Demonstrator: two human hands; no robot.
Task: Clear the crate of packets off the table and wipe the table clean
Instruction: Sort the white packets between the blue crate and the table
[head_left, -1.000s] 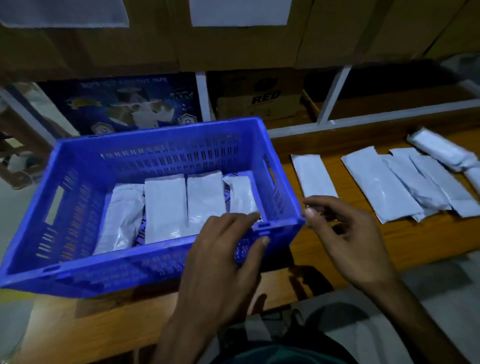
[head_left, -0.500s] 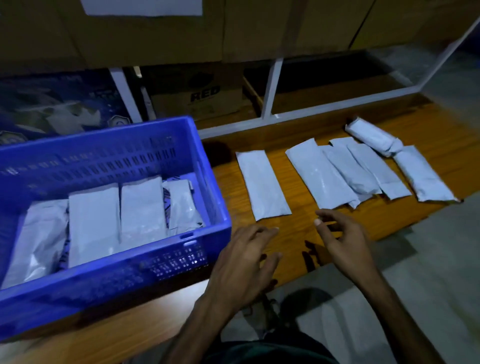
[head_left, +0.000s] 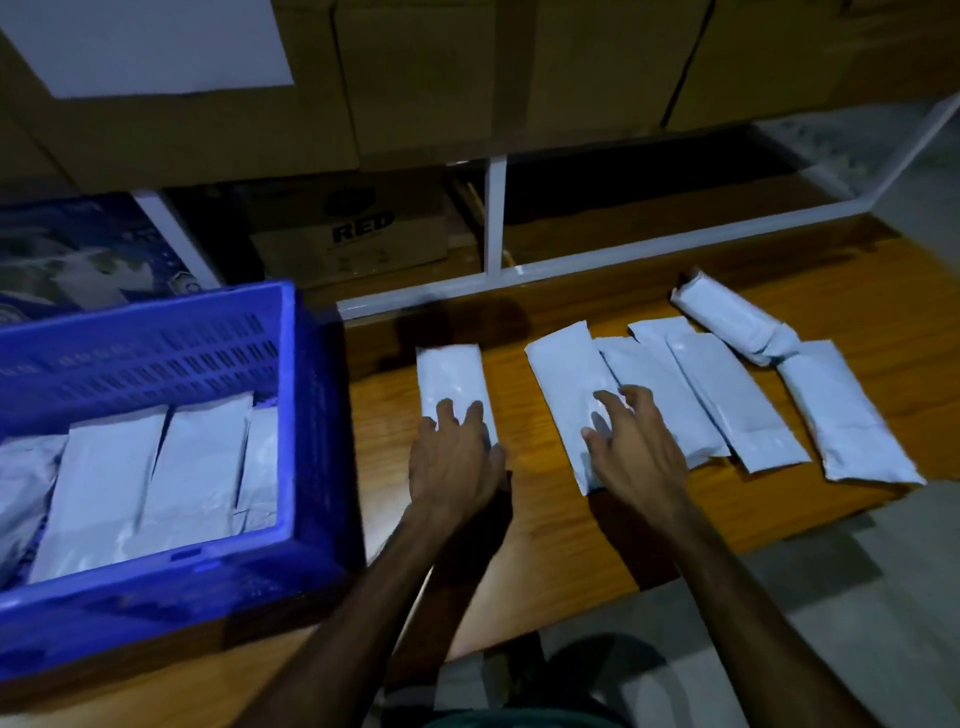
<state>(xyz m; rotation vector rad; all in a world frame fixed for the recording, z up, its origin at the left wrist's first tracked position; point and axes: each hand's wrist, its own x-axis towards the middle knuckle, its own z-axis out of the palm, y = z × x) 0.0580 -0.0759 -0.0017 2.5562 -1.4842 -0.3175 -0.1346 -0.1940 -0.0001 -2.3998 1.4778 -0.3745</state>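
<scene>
A blue plastic crate (head_left: 311, 395) stands on the left of the wooden table (head_left: 550, 525), with several white packets (head_left: 197, 467) lying inside it. More white packets lie in a row on the table to its right. My left hand (head_left: 457, 462) rests with spread fingers on the near end of the leftmost loose packet (head_left: 452, 379). My right hand (head_left: 639, 447) lies with spread fingers on the near end of the second loose packet (head_left: 566, 379). Further right lie several more packets (head_left: 727, 400), one of them a rolled packet (head_left: 732, 322).
A white metal rack (head_left: 493, 218) runs behind the table, holding a cardboard box marked RED (head_left: 353, 234) and a blue printed box (head_left: 78, 249). Large cardboard boxes (head_left: 426, 78) sit above. The table's near edge drops to a grey floor (head_left: 831, 597).
Both hands left the crate's right rim and moved right and forward onto the loose packets. My view swung right, so the crate now sits at the left.
</scene>
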